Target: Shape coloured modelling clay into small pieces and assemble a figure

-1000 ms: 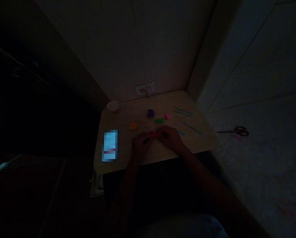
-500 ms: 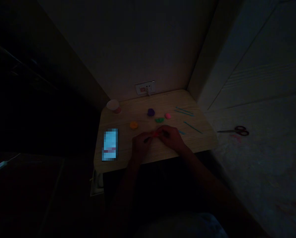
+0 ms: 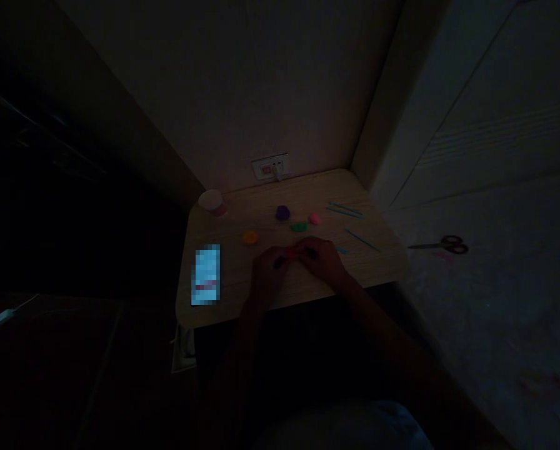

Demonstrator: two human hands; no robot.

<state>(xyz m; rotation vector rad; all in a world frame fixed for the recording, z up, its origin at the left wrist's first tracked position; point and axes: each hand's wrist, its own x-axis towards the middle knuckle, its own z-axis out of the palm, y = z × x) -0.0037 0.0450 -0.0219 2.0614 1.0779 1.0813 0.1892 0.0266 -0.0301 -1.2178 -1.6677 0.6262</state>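
My left hand [image 3: 269, 270] and my right hand [image 3: 324, 262] meet above the small wooden table [image 3: 242, 290]. Their fingers pinch a small red piece of modelling clay [image 3: 291, 252] between them; most of it is hidden. Just beyond lie a green clay piece [image 3: 299, 227], a pink clay ball [image 3: 314, 219] and a purple clay lump [image 3: 282, 213]. An orange clay lump [image 3: 250, 237] rests to the left of these. Thin blue sticks [image 3: 362, 239] are on the table's right side, one partly behind my right hand.
A phone [image 3: 205, 275] with a lit screen lies at the table's left. At the back left corner stands a paper cup [image 3: 213, 202]. A wall socket [image 3: 270, 167] with a plug is behind the table. Scissors [image 3: 442, 245] lie on a pale surface to the right. The room is dim.
The view has shifted slightly. My hands stay together on the red clay, drawn a little closer to each other, and less of the red shows now. The other things have not moved.
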